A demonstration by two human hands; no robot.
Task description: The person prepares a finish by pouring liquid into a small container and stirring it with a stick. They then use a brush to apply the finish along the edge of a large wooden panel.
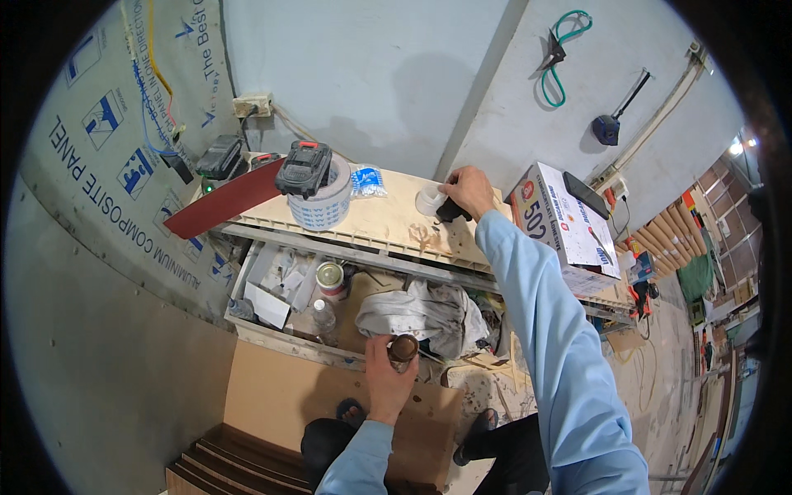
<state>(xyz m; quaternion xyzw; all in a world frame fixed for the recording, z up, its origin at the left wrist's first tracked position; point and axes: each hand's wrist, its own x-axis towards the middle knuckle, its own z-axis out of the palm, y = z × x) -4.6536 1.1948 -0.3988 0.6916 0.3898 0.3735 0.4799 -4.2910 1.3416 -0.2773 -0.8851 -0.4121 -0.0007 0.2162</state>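
Observation:
My left hand (389, 381) is wrapped round a small brown container with a round top (403, 350), probably a bottle or jar, in front of the open drawer. My right hand (471, 193) reaches onto the wooden worktop, fingers pinched at the rim of a white, round, cup-like thing (429, 201). A small black object (450, 212) lies just under that hand; its kind is unclear. Brown stains mark the wood nearby. Inside the drawer (330, 353) are a grey cloth (421, 313), a clear plastic bottle (322, 315) and a tin can (330, 278).
A large tape roll (320, 206) carries a black battery pack (304, 168); a red strip (221, 200) juts out beside it. To the right stands a cardboard box (561, 227) with a phone (586, 195) on top. Cardboard (272, 388) covers the floor below the drawer.

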